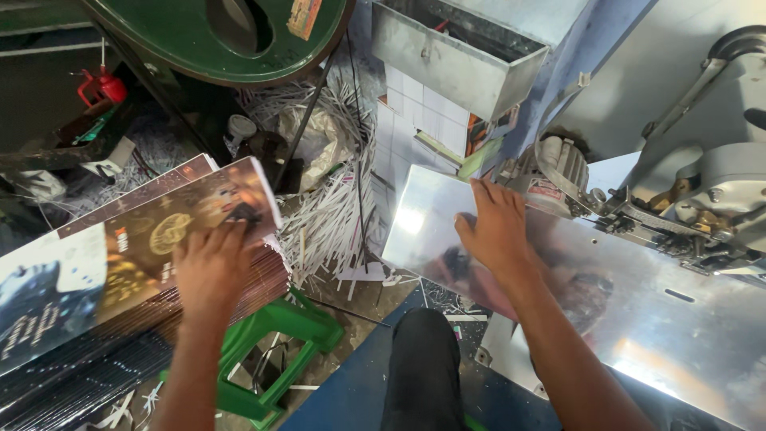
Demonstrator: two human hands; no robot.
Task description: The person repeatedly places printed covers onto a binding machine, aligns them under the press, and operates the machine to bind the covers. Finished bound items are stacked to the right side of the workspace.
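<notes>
**Two hands at a cutting station: one on a stack of printed sheets, one on a glossy sheet at the machine**

The left hand point(211, 267) lies palm down on the top sheet point(159, 239) of a tall stack of printed sheets point(120, 343). Its fingers are spread and only slightly bent, pressing on the dark brown and gold print; the sheet's far corner curls upward just beyond the fingertips. The hand grips nothing between fingers and thumb as far as can be seen. The stack sits to the person's left, above a green plastic stool point(279, 351) whose frame shows below its edge.

The right hand point(496, 227) rests flat and open on a glossy reflective sheet point(431, 215), fingers pointing away from the person. That sheet lies on the shiny metal surface point(678, 335) of the machine point(702, 175), its near left corner hanging past the surface edge. Whether the thumb hooks the sheet's edge cannot be told.

Between the two hands, on the floor, lies a heap of white paper strips point(327, 215). Behind it stand a green machine wheel point(215, 32) and a grey metal bin point(455, 56). A red oil can point(104, 84) stands at the far left. The person's dark-trousered knee point(423, 359) shows at the bottom centre.
</notes>
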